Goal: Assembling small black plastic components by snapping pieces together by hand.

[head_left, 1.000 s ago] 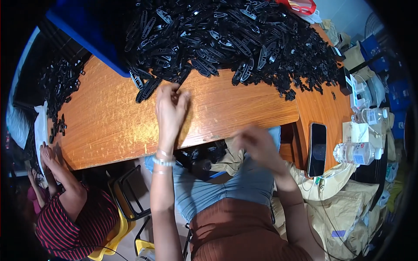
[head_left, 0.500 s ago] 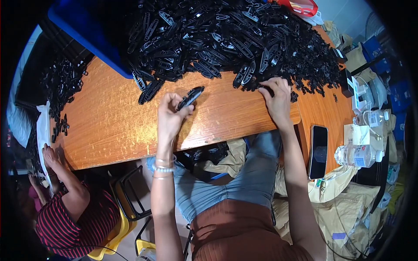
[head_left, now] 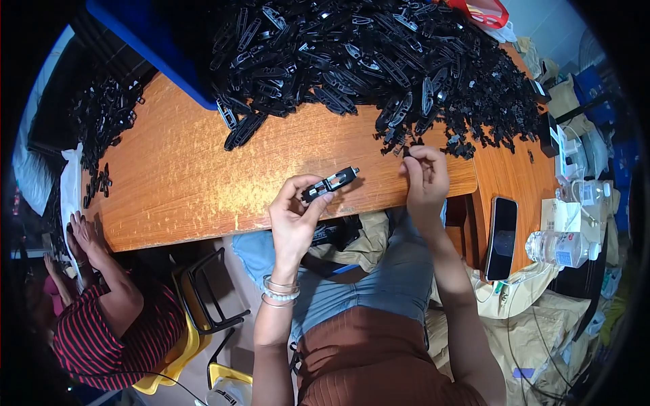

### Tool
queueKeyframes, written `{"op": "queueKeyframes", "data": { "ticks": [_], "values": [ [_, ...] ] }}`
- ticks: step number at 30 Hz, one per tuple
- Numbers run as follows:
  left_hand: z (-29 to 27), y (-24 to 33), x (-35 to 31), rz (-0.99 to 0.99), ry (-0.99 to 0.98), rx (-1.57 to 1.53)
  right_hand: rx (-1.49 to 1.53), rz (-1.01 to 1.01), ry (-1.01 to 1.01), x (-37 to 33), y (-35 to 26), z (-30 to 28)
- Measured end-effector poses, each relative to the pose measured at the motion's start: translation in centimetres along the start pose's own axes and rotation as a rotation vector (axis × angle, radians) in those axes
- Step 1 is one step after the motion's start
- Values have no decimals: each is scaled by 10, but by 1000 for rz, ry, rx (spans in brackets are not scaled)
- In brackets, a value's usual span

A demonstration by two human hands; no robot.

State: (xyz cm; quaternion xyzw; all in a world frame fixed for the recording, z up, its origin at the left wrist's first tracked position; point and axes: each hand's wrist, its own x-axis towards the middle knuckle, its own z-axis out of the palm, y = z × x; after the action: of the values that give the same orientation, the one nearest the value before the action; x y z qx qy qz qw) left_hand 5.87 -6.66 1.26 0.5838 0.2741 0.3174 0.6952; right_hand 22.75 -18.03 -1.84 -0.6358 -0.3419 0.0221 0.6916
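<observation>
My left hand [head_left: 296, 206] holds a long, narrow black plastic part [head_left: 330, 185] between thumb and fingers, its slotted side up, over the table's front edge. To its right, my right hand [head_left: 428, 177] pinches a small black piece [head_left: 407, 153], its exact shape too small to make out. Just beyond the right fingers lie many small black clips [head_left: 484, 108], spread at the right of the heap. A large heap of long black plastic parts [head_left: 325, 57] covers the back of the wooden table [head_left: 183, 176].
A blue bin [head_left: 156, 51] stands at the back left. A smartphone [head_left: 502, 237] and clear plastic bottles [head_left: 558, 249] are at the right. On the left, a person in a striped top [head_left: 122, 331] sits near another black pile [head_left: 105, 122].
My left hand has moved right and nearer to me, turning the long part slotted side up. My right hand has drawn back from the small clips with a small black piece.
</observation>
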Motion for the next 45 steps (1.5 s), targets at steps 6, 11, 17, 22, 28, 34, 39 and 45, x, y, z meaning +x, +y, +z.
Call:
{"op": "queueKeyframes", "data": {
  "ticks": [6, 11, 17, 22, 28, 34, 39, 45],
  "values": [
    [2, 3, -9, 93, -9, 208, 343, 444, -330, -18, -57, 14],
    [7, 5, -13, 157, -112, 251, 278, 337, -308, -24, -61, 17],
    [1, 14, -20, -98, -165, 75, -151, -187, -343, -20, -54, 16],
    [1, 20, -20, -150, -258, -57, -58, -76, -352, -23, -57, 20],
    [2, 17, -20, -111, -208, -104, -343, -442, -379, -20, -51, 16],
    [-2, 8, -19, 77, -127, 38, -10, 89, -508, -30, -50, 18],
    [-6, 14, -19, 1, -187, 74, 152, 281, -559, -41, -37, 17],
    [-31, 8, 40, 255, -29, 505, 12, 346, -948, -30, -44, -3]
  ]
}}
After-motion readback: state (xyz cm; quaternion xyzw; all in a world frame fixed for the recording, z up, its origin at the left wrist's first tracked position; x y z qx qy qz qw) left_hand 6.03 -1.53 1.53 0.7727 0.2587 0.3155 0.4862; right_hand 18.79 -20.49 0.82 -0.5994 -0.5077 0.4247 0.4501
